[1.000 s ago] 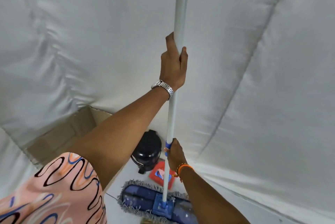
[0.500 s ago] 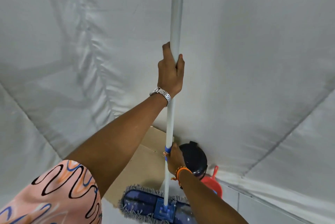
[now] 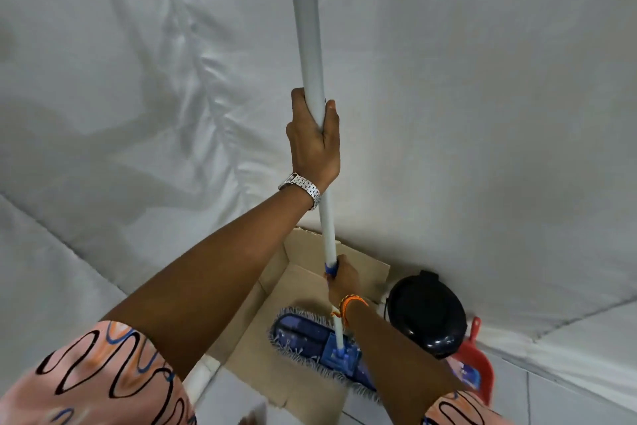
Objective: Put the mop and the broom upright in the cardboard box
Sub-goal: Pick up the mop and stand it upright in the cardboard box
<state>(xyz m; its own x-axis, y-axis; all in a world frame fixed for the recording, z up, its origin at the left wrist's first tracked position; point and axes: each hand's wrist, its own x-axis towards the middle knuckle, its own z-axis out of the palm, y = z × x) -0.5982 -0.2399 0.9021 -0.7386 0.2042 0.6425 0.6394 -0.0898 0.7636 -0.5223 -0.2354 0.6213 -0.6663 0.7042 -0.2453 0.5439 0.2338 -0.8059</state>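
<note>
I hold the mop upright by its long grey-white pole (image 3: 307,28). My left hand (image 3: 314,142), with a metal watch at the wrist, grips the pole high up. My right hand (image 3: 344,281), with an orange wristband, grips it low, at a blue collar. The flat blue mop head (image 3: 310,338) with a fringed edge hangs over the open cardboard box (image 3: 303,281), which stands on the floor against the white sheeting. The head's right end is hidden behind my right forearm. No broom is in view.
A black round bin (image 3: 427,312) stands just right of the box, with a red dustpan (image 3: 474,359) beside it. White sheeting (image 3: 482,114) covers the wall behind and the sides. A pale tiled floor (image 3: 551,397) shows at the lower right.
The mop has moved left relative to the bin, from the floor in front of it to above the box opening. The view has tilted down, so the box inside now shows.
</note>
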